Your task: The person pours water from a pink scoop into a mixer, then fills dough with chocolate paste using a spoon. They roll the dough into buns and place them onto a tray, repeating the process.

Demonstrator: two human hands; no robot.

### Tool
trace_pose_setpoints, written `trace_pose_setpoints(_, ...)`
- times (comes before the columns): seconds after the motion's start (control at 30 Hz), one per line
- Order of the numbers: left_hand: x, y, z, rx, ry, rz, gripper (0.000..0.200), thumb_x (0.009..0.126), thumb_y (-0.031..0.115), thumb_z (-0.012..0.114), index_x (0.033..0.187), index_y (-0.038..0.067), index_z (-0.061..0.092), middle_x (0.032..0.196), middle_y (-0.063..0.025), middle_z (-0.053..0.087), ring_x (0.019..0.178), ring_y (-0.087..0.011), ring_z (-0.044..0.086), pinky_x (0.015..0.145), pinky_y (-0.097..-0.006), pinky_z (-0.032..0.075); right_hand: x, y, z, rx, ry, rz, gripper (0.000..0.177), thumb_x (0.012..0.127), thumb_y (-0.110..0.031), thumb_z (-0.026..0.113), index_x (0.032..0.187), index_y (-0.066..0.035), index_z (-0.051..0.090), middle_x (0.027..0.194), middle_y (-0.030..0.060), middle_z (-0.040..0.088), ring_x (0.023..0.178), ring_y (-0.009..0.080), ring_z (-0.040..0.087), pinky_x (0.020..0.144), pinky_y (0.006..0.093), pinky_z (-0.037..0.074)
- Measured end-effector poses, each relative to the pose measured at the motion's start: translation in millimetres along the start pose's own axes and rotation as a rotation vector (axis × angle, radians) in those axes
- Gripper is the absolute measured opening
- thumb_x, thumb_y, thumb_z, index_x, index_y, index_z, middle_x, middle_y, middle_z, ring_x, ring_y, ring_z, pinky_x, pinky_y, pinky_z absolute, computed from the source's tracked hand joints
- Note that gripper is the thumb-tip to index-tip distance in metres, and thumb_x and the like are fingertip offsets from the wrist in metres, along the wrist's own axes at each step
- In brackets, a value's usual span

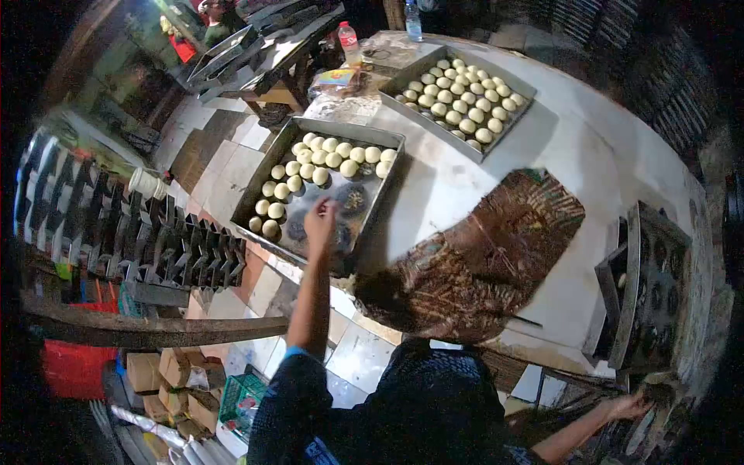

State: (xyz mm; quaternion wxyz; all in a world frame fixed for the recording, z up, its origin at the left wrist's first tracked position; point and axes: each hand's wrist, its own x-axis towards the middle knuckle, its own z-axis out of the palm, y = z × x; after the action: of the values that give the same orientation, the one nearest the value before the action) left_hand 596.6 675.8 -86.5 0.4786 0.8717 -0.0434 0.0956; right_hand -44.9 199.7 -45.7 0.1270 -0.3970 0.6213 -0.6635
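Observation:
My left hand (319, 221) is over the near metal tray (372, 225), its fingers pinched together on something too small to make out. Round pale dough balls (319, 176) fill the tray's far and left sides. Dark round patches (350, 198) mark its bare floor beside my fingers, one of them with small pale bits on it. Down at the lower right, my right hand (629, 407) reaches to a dark, shadowed thing (659, 391) below the table edge; its fingertips are lost in the shadow.
A second tray (508, 132) of dough balls stands at the back of the white table (612, 170). A crumpled brown sheet (496, 248) lies in front of me. Dark trays (655, 294) lean at the right. Bottles (349, 43) stand behind; stacked metal pans (155, 240) are at left.

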Motion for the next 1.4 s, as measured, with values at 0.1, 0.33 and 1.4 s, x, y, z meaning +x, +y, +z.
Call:
trace_pose_setpoints(0.1,109.0,-83.1,11.6,0.107,-0.199,-0.304,0.055,0.081,0.05,0.059,0.102,-0.001,0.066,0.08,-0.0193,0.067,0.077,-0.0294,0.066,0.073,-0.0352,0.05,-29.8,-54.1,-10.0,0.24,-0.152,-0.193,0.04,0.087,-0.012,0.058,0.125,-0.002,0.05,0.115,0.0136,0.055,0.105,0.0251,0.052,0.092,0.0397,0.043)
trace_pose_setpoints(0.33,108.1,-10.4,54.5,0.456,0.003,0.041,0.041,0.083,0.035,0.06,0.097,-0.004,0.057,0.095,-0.0268,0.061,0.09,-0.0421,0.059,0.076,-0.0482,0.046,-104.1,-89.7,41.4,0.201,-0.685,-0.405,0.025,0.09,-0.015,0.051,0.109,0.002,0.058,0.098,0.0083,0.058,0.089,0.0193,0.055,0.084,0.032,0.046)
trace_pose_setpoints(1.4,-375.8,221.1,-22.0,-0.71,-0.307,-0.16,0.03,0.098,0.023,0.049,0.107,-0.002,0.06,0.085,-0.0066,0.063,0.076,-0.0139,0.058,0.072,-0.0271,0.046,-319.0,-164.0,1.6,0.731,-1.851,-0.596,0.025,0.091,-0.022,0.052,0.105,-0.003,0.059,0.091,0.0144,0.053,0.083,0.0295,0.058,0.079,0.0365,0.047)
